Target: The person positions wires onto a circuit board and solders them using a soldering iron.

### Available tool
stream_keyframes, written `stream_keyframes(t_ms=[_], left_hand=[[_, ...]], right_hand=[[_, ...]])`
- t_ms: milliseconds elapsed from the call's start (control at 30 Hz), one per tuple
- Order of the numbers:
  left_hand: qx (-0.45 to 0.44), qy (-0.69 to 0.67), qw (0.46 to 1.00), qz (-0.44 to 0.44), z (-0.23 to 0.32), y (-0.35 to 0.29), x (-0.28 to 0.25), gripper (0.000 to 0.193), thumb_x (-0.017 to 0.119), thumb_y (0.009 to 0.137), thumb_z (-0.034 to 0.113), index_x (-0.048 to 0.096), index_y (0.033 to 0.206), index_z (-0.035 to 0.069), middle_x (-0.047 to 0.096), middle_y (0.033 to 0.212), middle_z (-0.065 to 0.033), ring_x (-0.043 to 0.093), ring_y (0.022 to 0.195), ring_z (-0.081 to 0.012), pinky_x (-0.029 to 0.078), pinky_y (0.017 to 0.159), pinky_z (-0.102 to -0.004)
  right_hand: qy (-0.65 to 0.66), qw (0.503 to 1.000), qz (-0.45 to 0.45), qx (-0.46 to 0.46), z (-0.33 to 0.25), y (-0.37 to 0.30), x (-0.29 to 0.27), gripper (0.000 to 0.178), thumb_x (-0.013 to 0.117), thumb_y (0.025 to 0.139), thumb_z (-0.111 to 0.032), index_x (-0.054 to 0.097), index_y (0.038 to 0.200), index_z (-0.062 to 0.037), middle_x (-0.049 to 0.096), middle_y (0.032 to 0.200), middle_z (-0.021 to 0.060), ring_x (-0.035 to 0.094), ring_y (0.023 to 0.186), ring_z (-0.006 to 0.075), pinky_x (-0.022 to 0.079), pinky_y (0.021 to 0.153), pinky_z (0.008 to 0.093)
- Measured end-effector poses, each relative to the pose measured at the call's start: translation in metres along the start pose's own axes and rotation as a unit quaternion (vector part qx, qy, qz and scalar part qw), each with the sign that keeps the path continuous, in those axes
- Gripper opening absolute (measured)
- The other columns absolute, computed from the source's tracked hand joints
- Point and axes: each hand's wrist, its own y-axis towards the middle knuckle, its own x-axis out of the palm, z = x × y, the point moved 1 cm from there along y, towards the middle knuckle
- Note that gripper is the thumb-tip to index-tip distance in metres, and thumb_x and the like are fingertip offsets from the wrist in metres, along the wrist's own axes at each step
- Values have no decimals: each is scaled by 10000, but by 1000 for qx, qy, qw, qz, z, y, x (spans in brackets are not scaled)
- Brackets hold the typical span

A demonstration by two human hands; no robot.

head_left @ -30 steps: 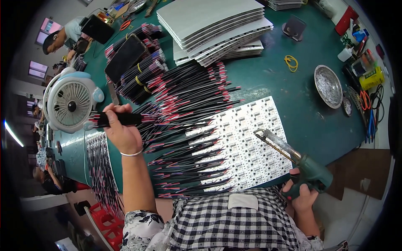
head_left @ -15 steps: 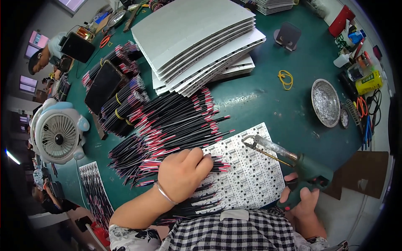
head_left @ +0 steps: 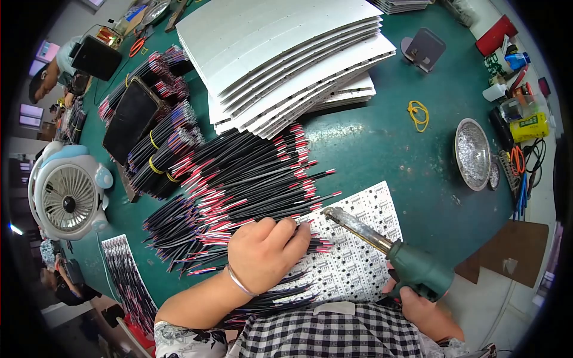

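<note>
Over the left edge of a white circuit board sheet (head_left: 364, 238), my left hand (head_left: 265, 250) is closed, palm down, on thin black wires (head_left: 322, 245). Their red and white ends poke out past its fingers; the fingertips are hidden. My right hand (head_left: 418, 302) grips a green soldering gun (head_left: 421, 271) at the board's right side. Its metal barrel slants up and left across the board, the tip above the board's upper left part. More black wires with red and white ends (head_left: 250, 191) lie spread beyond my left hand. Other wires lie along the board's near left edge.
A tall stack of white boards (head_left: 280, 53) stands at the back. Tied wire bundles (head_left: 158, 161) and a dark block (head_left: 134, 116) lie left, near a fan (head_left: 68, 197). At right are a metal bowl (head_left: 473, 155), yellow cord (head_left: 418, 115) and phone stand (head_left: 424, 49). Someone works far left.
The soldering gun has moved left and turned, bringing its tip closer to my left hand. My left hand stays closed at the board's edge. The whole view has shifted slightly.
</note>
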Motion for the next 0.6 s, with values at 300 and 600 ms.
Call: stream_keyframes(t_ms=[300, 600], left_hand=[[13, -35, 999, -26, -1, -1, -10, 321, 628, 710, 122, 684, 1025, 100, 573, 822, -10, 540, 627, -156, 446, 538, -296], [26, -45, 997, -49, 1, -1, -6, 314, 635, 738, 125, 675, 1045, 71, 580, 865, -27, 560, 625, -154, 465, 513, -298]], right_hand=[[58, 998, 37, -11, -9, 1, 9, 558, 573, 921, -323, 428, 1343, 11, 582, 1221, 174, 650, 742, 220, 531, 640, 324], [52, 997, 38, -50, -5, 1, 6, 527, 583, 915, -284, 445, 1321, 22, 583, 1198, 176, 643, 762, 220, 533, 641, 317]])
